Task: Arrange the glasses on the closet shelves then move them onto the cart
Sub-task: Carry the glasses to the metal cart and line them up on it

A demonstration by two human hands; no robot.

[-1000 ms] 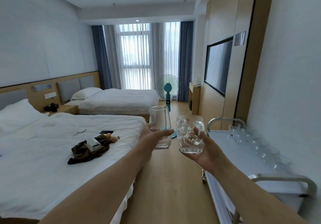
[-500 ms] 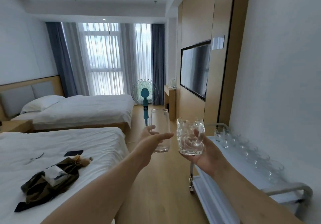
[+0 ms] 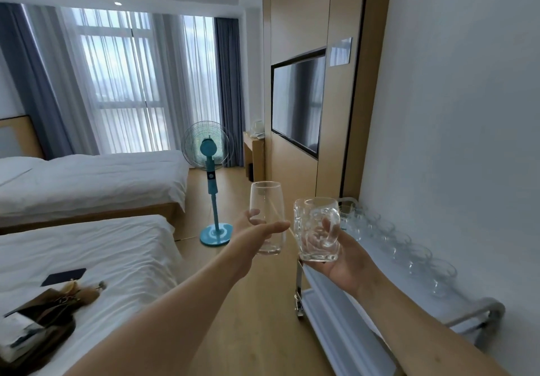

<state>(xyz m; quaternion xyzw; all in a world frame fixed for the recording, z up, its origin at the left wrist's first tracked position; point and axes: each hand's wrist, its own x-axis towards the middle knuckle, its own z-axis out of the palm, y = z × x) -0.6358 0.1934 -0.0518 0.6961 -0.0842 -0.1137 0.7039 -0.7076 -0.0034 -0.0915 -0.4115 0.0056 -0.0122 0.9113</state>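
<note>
Beside cart (image 3: 377, 261), hands grip tall glass (image 3: 267, 215) and mug (image 3: 317, 228).

Both bare arms stretched forward, converging ahead of the body. Left hand (image 3: 257, 231) wrapped around the lower half of a tall glass (image 3: 267, 218), thumb laid across the near side, fingertips showing past the far side. Right hand (image 3: 340, 254), just right of the tall glass, palm up and cupped under a dimpled mug (image 3: 317, 229), fingers curled up behind it and seen through it. Both vessels held upright, close together but apart.
</note>
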